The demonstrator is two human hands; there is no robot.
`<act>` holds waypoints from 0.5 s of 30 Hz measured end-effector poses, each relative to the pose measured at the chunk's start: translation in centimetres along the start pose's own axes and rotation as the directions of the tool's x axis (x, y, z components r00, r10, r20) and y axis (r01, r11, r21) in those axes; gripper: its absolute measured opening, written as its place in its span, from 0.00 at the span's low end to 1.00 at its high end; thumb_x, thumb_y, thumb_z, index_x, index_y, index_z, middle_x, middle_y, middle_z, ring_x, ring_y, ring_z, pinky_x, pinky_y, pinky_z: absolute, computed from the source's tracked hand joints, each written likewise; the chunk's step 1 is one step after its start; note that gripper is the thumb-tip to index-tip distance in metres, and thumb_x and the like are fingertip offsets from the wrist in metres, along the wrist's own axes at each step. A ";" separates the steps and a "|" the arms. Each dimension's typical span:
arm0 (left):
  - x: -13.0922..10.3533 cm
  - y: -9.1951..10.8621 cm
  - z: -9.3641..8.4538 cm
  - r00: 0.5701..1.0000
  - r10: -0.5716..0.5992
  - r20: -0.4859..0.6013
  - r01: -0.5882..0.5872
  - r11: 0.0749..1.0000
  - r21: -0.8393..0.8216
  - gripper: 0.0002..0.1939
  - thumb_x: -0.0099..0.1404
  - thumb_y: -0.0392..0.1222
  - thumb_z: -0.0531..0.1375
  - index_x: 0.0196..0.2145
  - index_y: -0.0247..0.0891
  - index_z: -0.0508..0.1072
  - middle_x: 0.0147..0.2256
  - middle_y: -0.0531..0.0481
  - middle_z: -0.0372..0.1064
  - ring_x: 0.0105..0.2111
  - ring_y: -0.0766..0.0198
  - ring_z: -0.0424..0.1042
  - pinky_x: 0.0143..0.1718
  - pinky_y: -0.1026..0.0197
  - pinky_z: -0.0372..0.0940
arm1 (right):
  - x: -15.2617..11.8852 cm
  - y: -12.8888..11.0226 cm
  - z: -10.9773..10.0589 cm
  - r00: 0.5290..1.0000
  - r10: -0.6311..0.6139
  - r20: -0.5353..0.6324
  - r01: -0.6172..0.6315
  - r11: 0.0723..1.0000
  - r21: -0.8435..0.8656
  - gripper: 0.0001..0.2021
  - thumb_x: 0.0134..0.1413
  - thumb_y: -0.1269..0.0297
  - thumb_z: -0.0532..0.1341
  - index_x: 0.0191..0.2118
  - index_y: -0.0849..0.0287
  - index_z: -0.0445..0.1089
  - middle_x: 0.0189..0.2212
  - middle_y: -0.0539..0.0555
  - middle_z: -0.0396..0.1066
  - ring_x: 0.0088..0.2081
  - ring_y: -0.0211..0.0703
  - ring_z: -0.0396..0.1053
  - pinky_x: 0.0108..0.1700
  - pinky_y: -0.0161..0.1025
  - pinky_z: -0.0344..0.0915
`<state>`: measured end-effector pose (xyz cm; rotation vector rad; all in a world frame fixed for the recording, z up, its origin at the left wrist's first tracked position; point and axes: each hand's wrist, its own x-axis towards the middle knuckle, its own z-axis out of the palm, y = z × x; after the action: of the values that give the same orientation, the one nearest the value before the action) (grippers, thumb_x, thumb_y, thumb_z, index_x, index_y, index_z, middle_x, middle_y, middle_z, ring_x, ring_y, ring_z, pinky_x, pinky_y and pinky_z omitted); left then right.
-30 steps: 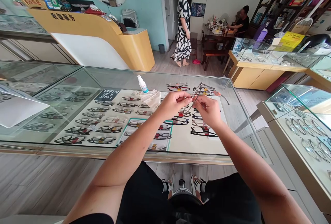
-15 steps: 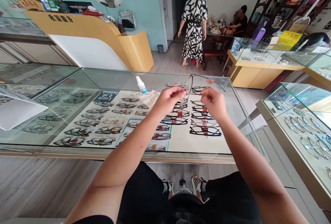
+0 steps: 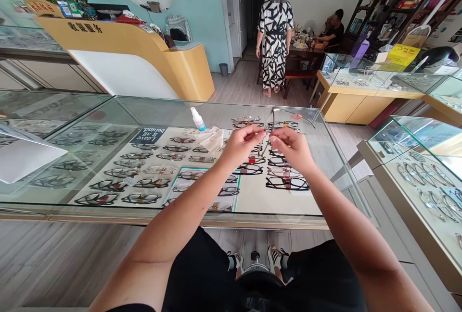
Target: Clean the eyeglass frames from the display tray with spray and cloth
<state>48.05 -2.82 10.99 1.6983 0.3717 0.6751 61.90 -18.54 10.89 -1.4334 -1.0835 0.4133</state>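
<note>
Above the glass counter, a pair of eyeglasses (image 3: pixel 273 118) is held up, turned on its side, with one temple stretching out to the right. My left hand (image 3: pixel 245 143) pinches it between thumb and fingers. From the other side, my right hand (image 3: pixel 291 147) has its thumb and fingertips closed on the same eyeglasses, close to the left fingertips. Fingers partly hide the lenses and the lower part. Left of my hands, a white spray bottle (image 3: pixel 198 119) stands on the counter beside a pale cloth (image 3: pixel 212 140).
Rows of eyeglasses (image 3: pixel 140 198) lie inside the glass display counter (image 3: pixel 173 220), with a dark printed card (image 3: pixel 149 135) among them. A white panel (image 3: pixel 25 153) juts in at left. Beyond are a yellow cash desk (image 3: pixel 191 69), a standing person (image 3: pixel 276 38) and a seated person (image 3: pixel 335 33).
My right hand has moved left and closed on the eyeglasses near my left fingers. The eyeglasses have shifted slightly right and down. The standing person has stepped a little.
</note>
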 end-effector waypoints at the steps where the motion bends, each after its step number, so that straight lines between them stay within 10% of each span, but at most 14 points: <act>1: -0.1 -0.1 0.2 1.000 -0.002 0.007 0.002 1.000 0.004 0.30 0.60 0.69 0.77 0.45 0.39 0.87 0.38 0.47 0.81 0.40 0.58 0.75 0.43 0.57 0.68 | 0.0 0.0 0.1 1.000 0.002 -0.006 -0.002 1.000 -0.001 0.25 0.61 0.34 0.72 0.39 0.53 0.77 0.27 0.51 0.77 0.29 0.43 0.69 0.33 0.41 0.65; 10: 0.5 -0.1 -0.1 0.979 -0.012 -0.206 -0.022 0.987 -0.161 0.28 0.56 0.69 0.78 0.39 0.43 0.83 0.37 0.48 0.79 0.35 0.62 0.68 0.35 0.59 0.62 | 1.2 0.6 -0.5 0.940 0.298 -0.165 -0.267 0.946 0.183 0.10 0.47 0.55 0.71 0.30 0.54 0.75 0.21 0.50 0.75 0.23 0.39 0.62 0.27 0.38 0.59; 15: 1.3 -0.3 -0.8 0.937 0.004 -0.349 -0.106 0.956 -0.274 0.28 0.53 0.68 0.80 0.37 0.44 0.82 0.36 0.50 0.77 0.32 0.65 0.64 0.32 0.60 0.59 | 1.3 1.1 -1.4 0.880 0.474 0.032 -0.471 0.862 0.187 0.13 0.50 0.50 0.73 0.30 0.55 0.78 0.20 0.52 0.74 0.20 0.38 0.61 0.23 0.38 0.51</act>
<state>48.62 -1.34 11.09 1.3140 0.4476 1.0254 64.07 -18.13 10.62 -1.5202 -0.6449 0.8340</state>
